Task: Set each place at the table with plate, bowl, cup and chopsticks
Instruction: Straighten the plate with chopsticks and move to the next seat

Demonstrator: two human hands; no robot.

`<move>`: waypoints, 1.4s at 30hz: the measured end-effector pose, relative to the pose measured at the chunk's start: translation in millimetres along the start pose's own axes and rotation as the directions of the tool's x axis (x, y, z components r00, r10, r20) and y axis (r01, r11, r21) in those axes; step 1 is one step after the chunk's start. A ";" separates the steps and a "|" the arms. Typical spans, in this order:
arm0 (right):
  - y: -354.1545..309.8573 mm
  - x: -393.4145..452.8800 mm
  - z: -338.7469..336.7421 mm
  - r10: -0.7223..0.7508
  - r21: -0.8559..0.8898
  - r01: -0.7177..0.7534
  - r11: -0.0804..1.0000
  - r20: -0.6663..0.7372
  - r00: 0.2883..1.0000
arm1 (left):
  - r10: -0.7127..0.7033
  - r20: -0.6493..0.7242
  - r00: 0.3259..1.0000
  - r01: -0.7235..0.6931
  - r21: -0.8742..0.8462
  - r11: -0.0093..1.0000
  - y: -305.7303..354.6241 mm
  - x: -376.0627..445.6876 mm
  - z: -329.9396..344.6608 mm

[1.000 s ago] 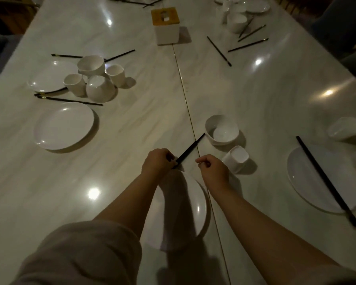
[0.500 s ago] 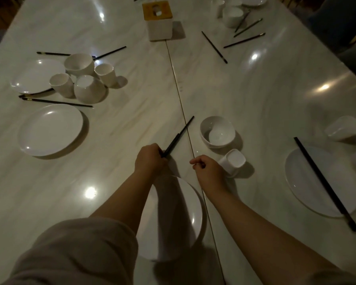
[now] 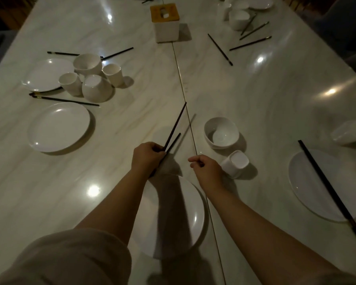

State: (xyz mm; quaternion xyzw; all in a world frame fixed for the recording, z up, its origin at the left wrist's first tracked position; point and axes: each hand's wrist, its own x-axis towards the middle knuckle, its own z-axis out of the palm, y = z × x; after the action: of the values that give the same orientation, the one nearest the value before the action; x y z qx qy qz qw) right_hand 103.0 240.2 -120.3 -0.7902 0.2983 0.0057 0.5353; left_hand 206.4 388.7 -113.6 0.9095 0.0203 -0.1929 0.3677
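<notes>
My left hand (image 3: 147,156) grips a pair of black chopsticks (image 3: 175,125) that point up and away, just above the far rim of the near white plate (image 3: 190,214). The two sticks are uneven in length past my fingers. My right hand (image 3: 207,170) hovers loosely curled to the right of them, holding nothing, its back close to a white cup (image 3: 235,163) lying on its side. A white bowl (image 3: 221,132) stands upright just beyond that cup.
At the right lies a plate (image 3: 308,182) with a chopstick (image 3: 329,187) across it and a tipped cup (image 3: 350,132). At the left are two plates (image 3: 58,126), clustered cups and bowls (image 3: 90,77) and loose chopsticks (image 3: 64,99). A tissue box (image 3: 165,22) stands far centre.
My left hand lifted the chopsticks leftward and tilted them more upright, and they now show as two separate sticks. My right hand stayed by the tipped cup.
</notes>
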 end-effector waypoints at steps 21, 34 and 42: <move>6.2 -104.0 31.9 0.082 -0.277 -0.031 0.960 0.174 0.981 | 0.164 -0.236 0.958 -0.142 0.107 0.984 -86.3 -128.7 1.5; 5.9 -100.5 35.3 0.017 -0.310 0.006 0.951 0.073 0.997 | 0.188 -0.255 0.948 -0.156 0.142 0.978 -89.9 -93.5 -9.6; 1.2 -65.0 21.0 -0.044 -0.258 0.032 0.965 -0.041 0.998 | 0.048 0.004 0.999 -0.048 0.195 0.980 -49.9 -31.2 -15.7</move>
State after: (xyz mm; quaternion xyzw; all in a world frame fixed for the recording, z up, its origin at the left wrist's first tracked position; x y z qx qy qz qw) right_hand 55.5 287.9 -108.9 -0.8586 0.2922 0.0157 0.4210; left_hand 173.8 439.0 -124.9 0.9414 -0.0205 -0.1844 0.2815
